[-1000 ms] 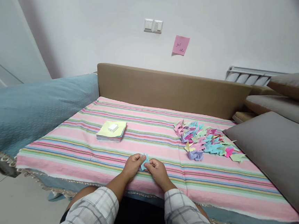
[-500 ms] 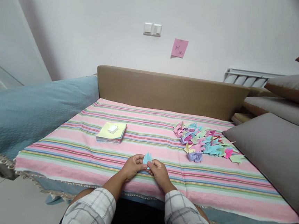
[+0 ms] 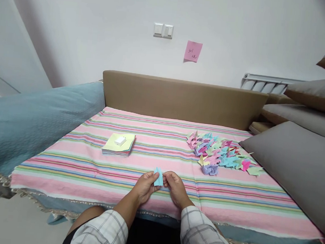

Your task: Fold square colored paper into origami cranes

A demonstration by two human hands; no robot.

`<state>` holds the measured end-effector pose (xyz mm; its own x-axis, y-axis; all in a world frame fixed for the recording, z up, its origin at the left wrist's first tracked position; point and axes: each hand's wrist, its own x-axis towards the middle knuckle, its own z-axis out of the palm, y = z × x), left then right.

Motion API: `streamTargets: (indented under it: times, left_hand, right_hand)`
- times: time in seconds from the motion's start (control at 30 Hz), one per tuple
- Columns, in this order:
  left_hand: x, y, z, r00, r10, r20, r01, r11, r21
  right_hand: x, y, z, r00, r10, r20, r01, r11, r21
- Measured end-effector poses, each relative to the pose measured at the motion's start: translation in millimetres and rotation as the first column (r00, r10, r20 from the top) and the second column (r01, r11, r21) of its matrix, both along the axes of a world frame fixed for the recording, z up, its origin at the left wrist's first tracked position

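Observation:
A small piece of light blue folded paper (image 3: 158, 178) is held just above the striped cloth near its front edge. My left hand (image 3: 144, 188) is closed on it, with the thumb across its front. My right hand (image 3: 176, 188) pinches at the paper's right edge, its fingertips close together. Whatever lies behind the fingers is hidden. To the right lies a pile of folded paper birds (image 3: 223, 154) in many colours. On the left, a stack of square coloured paper (image 3: 110, 146) has a yellow sheet on top and a small white block (image 3: 120, 140) resting on it.
A pink and striped cloth (image 3: 161, 137) covers the sofa seat. Behind it rises a brown backrest (image 3: 181, 101). Grey cushions (image 3: 284, 155) are piled on the right, and a blue-covered armrest (image 3: 44, 111) bounds the left side.
The blue paper has turned, now showing a flatter side instead of upward points. My right thumb has moved off its front to the right edge. The view has shifted slightly.

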<state>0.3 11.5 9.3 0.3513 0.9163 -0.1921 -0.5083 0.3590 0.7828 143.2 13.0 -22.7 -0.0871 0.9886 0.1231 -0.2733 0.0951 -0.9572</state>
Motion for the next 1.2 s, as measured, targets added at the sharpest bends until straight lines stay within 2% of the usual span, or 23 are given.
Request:
streamTargets:
  times: [0.27, 0.5, 0.67, 0.83, 0.97, 1.1, 1.2]
  left_hand:
    - [-3, -2, -8.2, 1.0, 0.026, 0.012, -0.025, 0.997, -0.07]
    - [-4, -2, -7.0, 1.0, 0.004, 0.006, -0.004, 0.998, -0.061]
    - [-2, -1, -11.9, 0.997, 0.027, -0.069, -0.03, 0.998, -0.051]
    - [1, 0, -13.4, 0.989, 0.022, -0.148, -0.026, 0.999, -0.027]
    - [2, 0, -12.0, 0.979, -0.002, -0.202, 0.0, 1.0, -0.01]
    - [2, -1, -12.2, 0.964, -0.018, -0.265, 0.023, 1.0, 0.014]
    - [2, -1, -12.0, 0.949, -0.023, -0.316, 0.035, 0.999, 0.034]
  right_hand:
    - [0, 1, 4.1, 0.996, 0.081, -0.042, -0.083, 0.994, -0.065]
    - [2, 2, 2.0, 0.995, 0.102, -0.006, -0.102, 0.992, -0.07]
    - [3, 1, 6.7, 0.994, 0.107, -0.01, -0.107, 0.993, -0.038]
    - [7, 1, 11.1, 0.978, 0.078, 0.193, -0.094, 0.993, 0.072]
    - [15, 0, 18.6, 0.911, -0.021, 0.412, -0.061, 0.981, 0.185]
    - [24, 0, 32.7, 0.796, -0.135, 0.589, -0.138, 0.908, 0.395]
    - [31, 1, 41.3, 0.724, -0.158, 0.672, -0.232, 0.861, 0.453]
